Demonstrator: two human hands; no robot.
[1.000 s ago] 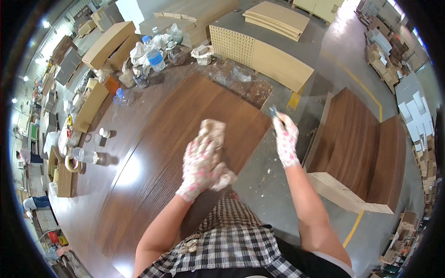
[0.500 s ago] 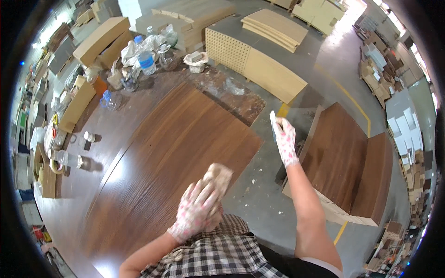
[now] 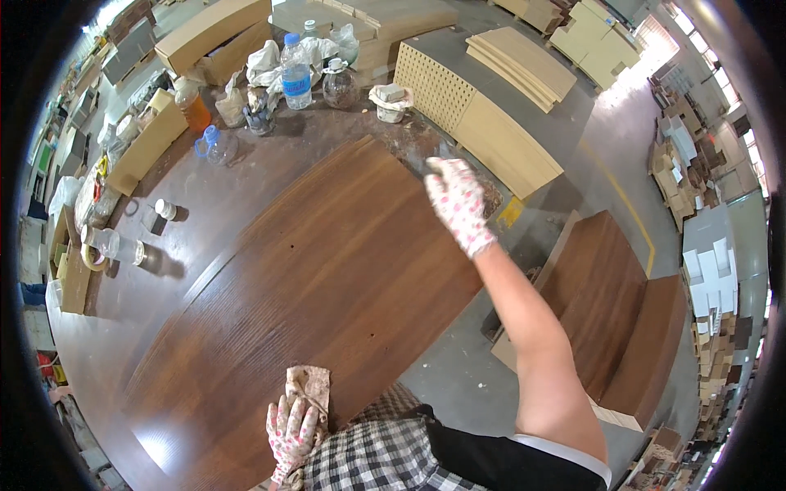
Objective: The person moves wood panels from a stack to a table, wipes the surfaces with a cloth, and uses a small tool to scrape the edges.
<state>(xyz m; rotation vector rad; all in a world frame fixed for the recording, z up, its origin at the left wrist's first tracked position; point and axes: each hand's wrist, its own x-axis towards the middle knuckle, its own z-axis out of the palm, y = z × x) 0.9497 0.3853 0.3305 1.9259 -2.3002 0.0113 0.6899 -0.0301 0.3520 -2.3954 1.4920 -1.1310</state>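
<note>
A dark brown wood-grain panel lies on the workbench in front of me. Both my hands wear white gloves with pink spots. My left hand is on a stained beige rag at the panel's near edge, fingers bent over it. Reaching across the panel's far right corner, my right hand has its fingers curled downward; whatever is in them is hidden beneath the glove. Two small dark holes show in the panel's surface.
Beyond the panel stand a water bottle, a round jar and a white tub with a block. Cardboard trays of supplies line the bench's left. To the right, another brown panel piece stands off the bench.
My right hand has swung left from beside the bench to over the panel's far corner; the thin white piece in it no longer shows. My left hand and rag have moved nearer and left.
</note>
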